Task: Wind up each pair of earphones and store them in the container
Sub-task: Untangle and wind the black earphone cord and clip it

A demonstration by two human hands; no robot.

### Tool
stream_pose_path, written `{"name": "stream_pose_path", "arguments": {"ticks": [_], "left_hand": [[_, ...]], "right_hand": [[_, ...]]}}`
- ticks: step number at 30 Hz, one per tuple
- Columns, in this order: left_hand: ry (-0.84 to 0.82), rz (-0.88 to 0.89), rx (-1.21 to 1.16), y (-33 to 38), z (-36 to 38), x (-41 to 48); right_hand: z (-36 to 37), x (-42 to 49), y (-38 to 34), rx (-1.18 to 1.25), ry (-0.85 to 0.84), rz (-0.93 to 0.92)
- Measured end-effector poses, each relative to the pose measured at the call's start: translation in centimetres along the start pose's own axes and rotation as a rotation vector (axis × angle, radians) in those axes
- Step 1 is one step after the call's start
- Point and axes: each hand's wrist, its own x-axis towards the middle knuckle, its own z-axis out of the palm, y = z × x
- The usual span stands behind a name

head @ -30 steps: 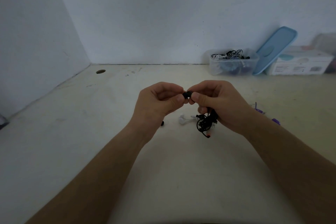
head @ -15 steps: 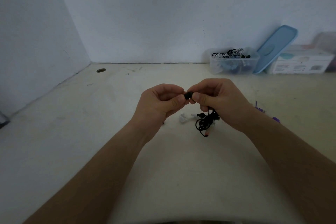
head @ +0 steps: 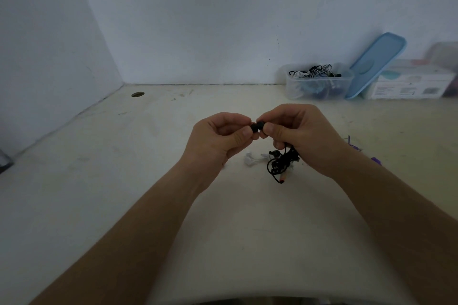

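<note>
Earphones [head: 281, 164], the black pair, are held just above the counter [head: 148, 193], out in front at the middle. The buds [head: 256, 127] are pinched between thumb and forefinger of the left hand [head: 218, 138], and they are met from the other side by the thumb and forefinger of the right hand [head: 304, 136]. The tangled cord is gripped in the lower curled fingers of that right hand. It is left hanging in a loose bunch, with a red-tipped end lowest.

The cord is judged light, thin and limp, so no shape will be kept unless it is pinned. The buds are small and hard, and the best hold is offered there. Snagging is likely if the bunch is pulled hard.

The buds are laid side to side across the gap between the hands. The bunch below is drawn out downward, toward the counter.

A white pair [head: 252, 159] is seen on the counter just behind, and a purple pair [head: 354, 147] is partly hidden by the right wrist. The container [head: 319, 91] is set well apart, at the back right against the wall, with cords already inside.
</note>
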Motion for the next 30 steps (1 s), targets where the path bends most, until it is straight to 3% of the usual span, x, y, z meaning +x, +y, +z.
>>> {"name": "stream_pose_path", "arguments": {"ticks": [18, 30], "left_hand": [[-0.072, -0.131, -0.085, 0.12, -0.23, 0.05], [-0.010, 0.114, 0.242, 0.08, -0.32, 0.01]], "right_hand": [[-0.12, -0.10, -0.12, -0.046, -0.048, -0.008], [0.63, -0.24, 0.09, 0.072, 0.022, 0.070]]}}
